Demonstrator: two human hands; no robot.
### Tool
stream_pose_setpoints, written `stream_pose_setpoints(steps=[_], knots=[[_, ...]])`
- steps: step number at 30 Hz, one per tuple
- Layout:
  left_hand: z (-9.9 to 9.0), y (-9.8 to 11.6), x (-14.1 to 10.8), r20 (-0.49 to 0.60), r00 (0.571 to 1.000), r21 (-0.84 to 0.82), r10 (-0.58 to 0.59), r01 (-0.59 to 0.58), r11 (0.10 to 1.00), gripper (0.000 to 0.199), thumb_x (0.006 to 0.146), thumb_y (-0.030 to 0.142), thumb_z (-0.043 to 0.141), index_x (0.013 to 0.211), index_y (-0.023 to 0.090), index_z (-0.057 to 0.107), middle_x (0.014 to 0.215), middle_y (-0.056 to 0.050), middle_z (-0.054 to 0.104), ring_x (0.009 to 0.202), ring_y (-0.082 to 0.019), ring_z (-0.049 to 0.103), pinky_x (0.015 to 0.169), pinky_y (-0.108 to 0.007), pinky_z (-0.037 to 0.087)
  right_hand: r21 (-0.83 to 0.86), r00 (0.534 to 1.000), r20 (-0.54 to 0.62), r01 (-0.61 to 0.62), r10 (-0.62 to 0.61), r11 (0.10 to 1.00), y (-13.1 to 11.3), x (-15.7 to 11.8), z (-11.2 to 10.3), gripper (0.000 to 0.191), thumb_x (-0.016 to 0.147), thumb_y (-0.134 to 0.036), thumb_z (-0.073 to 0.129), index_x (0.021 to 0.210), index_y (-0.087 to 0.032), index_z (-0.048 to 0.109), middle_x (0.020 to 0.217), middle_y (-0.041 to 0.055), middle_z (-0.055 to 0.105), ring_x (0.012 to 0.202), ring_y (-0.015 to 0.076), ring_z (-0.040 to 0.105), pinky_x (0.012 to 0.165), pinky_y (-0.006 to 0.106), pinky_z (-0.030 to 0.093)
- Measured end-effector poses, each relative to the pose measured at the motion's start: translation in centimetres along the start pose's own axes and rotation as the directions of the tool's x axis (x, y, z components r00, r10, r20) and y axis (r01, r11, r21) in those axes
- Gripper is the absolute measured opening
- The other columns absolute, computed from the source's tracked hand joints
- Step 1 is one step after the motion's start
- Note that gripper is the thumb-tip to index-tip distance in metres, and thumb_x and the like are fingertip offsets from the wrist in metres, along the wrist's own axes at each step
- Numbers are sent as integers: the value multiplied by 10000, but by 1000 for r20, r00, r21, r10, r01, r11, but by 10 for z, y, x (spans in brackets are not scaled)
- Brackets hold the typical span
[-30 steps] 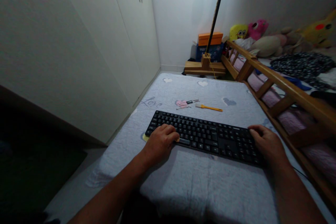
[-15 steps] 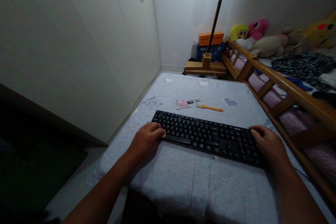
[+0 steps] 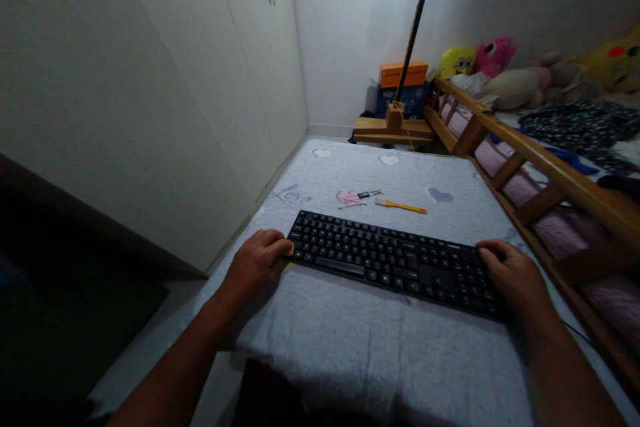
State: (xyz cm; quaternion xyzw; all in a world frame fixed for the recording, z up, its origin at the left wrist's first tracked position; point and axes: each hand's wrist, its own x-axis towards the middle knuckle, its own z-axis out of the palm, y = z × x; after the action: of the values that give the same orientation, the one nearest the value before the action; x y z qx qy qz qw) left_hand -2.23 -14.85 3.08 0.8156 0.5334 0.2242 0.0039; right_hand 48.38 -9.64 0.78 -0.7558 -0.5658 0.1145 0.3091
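Observation:
A black computer keyboard [image 3: 370, 250] lies slightly slanted on the pale patterned cloth. At its left end is my left hand [image 3: 257, 257], fingers curled together and thumb tip against the keyboard's edge. The undersides of those fingers are hidden. My right hand [image 3: 515, 277] grips the right end, its thumb side at the top corner and the other fingers mostly out of sight. Beyond the keyboard lies a brush [image 3: 401, 205] with a yellow handle and pale bristles. Beside it are a small tool with a dark handle [image 3: 367, 195] and thin white sticks [image 3: 353, 204], perhaps cotton swabs.
The cloth-covered surface [image 3: 350, 327] runs between a white wardrobe [image 3: 200, 80] and a wooden bed rail [image 3: 545, 157]. Behind it stands a wooden base [image 3: 370, 128] with a dark pole [image 3: 414, 27], near an orange box [image 3: 403, 73]. A cable [image 3: 580, 332] trails past my right wrist.
My left hand has slid left, from over the keyboard's left end to its outer edge, uncovering keys there. The keyboard and my right hand have barely moved.

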Motion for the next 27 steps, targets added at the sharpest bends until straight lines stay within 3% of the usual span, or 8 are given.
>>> stream_pose_setpoints(steps=[7,18,27], knots=[[-4,-4,-1,-41,998,77,-49,52,996,260,842,43,520,898,211,711,957,-69,692,908,-236,590,793,-357,468,9,1000,-4,6,-6,1000,1,0,2,340,716,-488,516,838,-239,711,838,83,735,782,282,659,768,411,494],[10,20,4,-46,999,-62,-14,11,998,151,882,120,590,935,218,692,981,-62,678,932,-233,591,825,-368,494,13,1000,-5,-13,13,1000,0,0,0,339,712,-483,519,829,-232,716,816,87,734,761,282,658,742,405,492],[-1,-4,-1,-37,997,60,-64,66,996,260,838,49,519,896,212,714,958,-69,687,911,-240,592,807,-360,475,21,1000,17,-18,17,1000,-3,-1,-2,326,715,-477,525,835,-237,711,838,82,741,790,279,669,745,391,493]])
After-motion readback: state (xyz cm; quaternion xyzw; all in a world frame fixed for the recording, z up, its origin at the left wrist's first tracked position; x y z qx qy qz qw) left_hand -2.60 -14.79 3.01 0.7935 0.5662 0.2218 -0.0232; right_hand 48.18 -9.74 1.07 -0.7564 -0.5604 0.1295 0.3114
